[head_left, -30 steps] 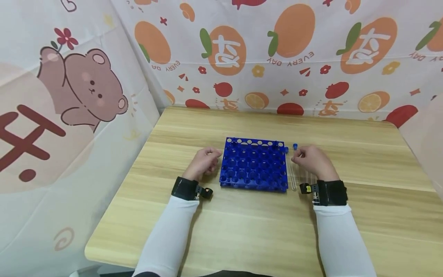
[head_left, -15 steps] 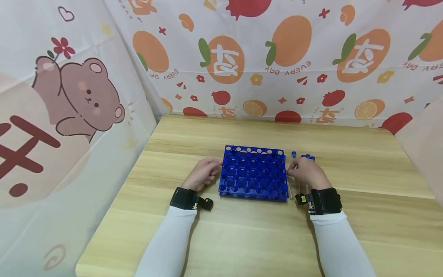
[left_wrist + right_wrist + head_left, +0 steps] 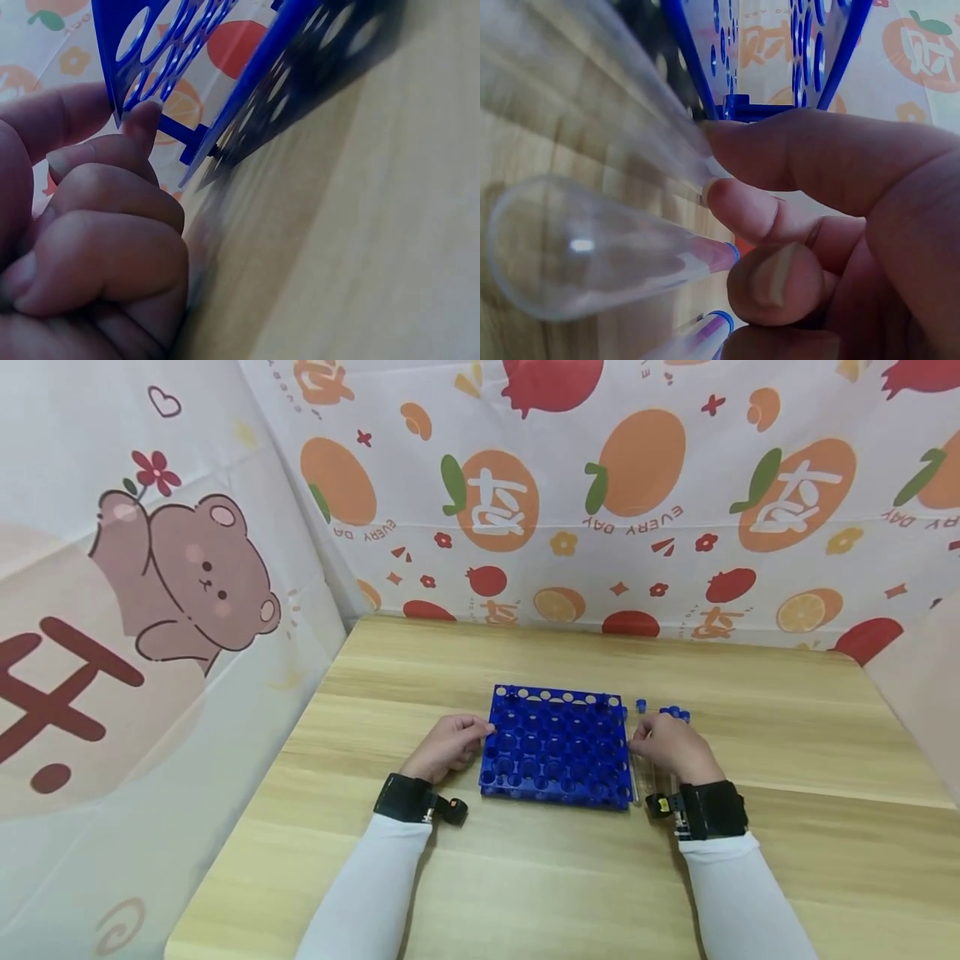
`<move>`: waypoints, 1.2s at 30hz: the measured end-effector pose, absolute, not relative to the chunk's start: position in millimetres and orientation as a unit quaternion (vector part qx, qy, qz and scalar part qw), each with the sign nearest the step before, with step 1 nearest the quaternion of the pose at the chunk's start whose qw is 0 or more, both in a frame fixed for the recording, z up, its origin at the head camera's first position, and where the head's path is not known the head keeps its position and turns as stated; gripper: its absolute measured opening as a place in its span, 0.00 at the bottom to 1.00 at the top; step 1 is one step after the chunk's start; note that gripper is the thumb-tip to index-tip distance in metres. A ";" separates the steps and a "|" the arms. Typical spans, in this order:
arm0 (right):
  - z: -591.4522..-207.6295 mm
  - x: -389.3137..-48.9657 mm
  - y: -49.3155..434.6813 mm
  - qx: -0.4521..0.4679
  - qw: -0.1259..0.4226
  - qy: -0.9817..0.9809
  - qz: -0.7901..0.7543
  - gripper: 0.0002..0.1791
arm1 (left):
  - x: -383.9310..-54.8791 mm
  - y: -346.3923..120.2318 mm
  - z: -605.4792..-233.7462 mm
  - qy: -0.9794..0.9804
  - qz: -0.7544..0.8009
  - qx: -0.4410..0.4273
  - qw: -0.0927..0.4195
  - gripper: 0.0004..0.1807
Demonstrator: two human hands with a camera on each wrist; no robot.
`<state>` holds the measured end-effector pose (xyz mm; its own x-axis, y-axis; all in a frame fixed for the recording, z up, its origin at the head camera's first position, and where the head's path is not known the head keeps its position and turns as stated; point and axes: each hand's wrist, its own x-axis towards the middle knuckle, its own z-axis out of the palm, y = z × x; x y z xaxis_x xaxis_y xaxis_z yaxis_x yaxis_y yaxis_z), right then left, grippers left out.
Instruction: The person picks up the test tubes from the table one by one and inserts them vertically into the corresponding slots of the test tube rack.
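A blue test tube rack [image 3: 555,747] with rows of round holes stands on the table [image 3: 517,877]. At its left edge my left hand [image 3: 452,745] pinches the upper plate between thumb and index finger, the other fingers curled below, as the left wrist view shows. Beside the rack's right edge is my right hand [image 3: 675,750]. Its thumb and index fingertip close around a clear test tube [image 3: 630,82], blurred in the right wrist view. Another clear tube [image 3: 585,251] lies just under that hand. Where the fingertips meet the held tube is partly hidden.
Several blue caps [image 3: 675,714] show beyond the right hand, their tubes mostly covered by it. A single blue cap [image 3: 641,705] sits a little left of them. A patterned cloth [image 3: 570,510] hangs behind the table's back edge.
My right hand has shifted left from the tube caps to the rack's right edge. My left hand has come up against the rack's left edge and taken hold of it. The head view has tilted slightly.
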<state>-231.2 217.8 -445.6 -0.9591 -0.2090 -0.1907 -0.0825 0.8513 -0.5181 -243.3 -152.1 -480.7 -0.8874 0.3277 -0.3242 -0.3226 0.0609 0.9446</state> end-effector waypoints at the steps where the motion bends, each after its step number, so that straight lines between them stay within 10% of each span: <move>1: -446.3 -230.6 218.0 -0.076 0.121 0.954 -0.264 0.08 | -243.3 -151.7 -480.4 0.688 0.685 0.002 0.237 0.09; 36: -452.9 -231.0 215.6 -0.059 0.135 0.958 -0.248 0.25 | -238.4 -143.5 -477.5 0.704 0.672 -0.003 0.228 0.11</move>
<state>-231.0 215.6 -452.9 -0.9567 -0.1803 -0.2286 -0.0470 0.8704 -0.4901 -238.4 -143.5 -477.5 -0.8960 0.3025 -0.3251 -0.3107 0.0962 0.9456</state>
